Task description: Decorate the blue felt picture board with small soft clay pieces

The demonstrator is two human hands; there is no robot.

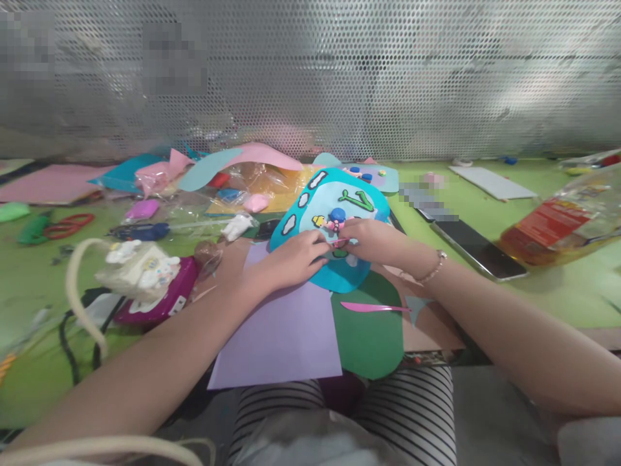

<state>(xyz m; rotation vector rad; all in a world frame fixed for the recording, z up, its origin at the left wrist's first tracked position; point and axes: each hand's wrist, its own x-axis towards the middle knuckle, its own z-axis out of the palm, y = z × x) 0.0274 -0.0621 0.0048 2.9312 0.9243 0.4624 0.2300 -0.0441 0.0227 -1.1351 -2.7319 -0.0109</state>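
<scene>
A bright blue craft-foam sheet (348, 278) with a pale blue middle, cloud shapes and a green figure lies before me. On it is a small clay figure (334, 223) with a blue round top and pink and yellow parts. My left hand (303, 255) rests on the sheet's near left side, its fingers apart beside the figure. From the right, my right hand (371, 241) is closed in a pinch on a thin pink modelling tool (342, 241) at the figure's lower part. Its fingertips partly hide the tool and the figure.
Nearer me are a lilac sheet (286, 336), a green foam piece (366, 336) and a pink plastic knife (373, 307). At left stand a purple-based object (158, 304) with a cable and red-handled scissors (70, 226). A phone (478, 249) and bottle (557, 223) lie right.
</scene>
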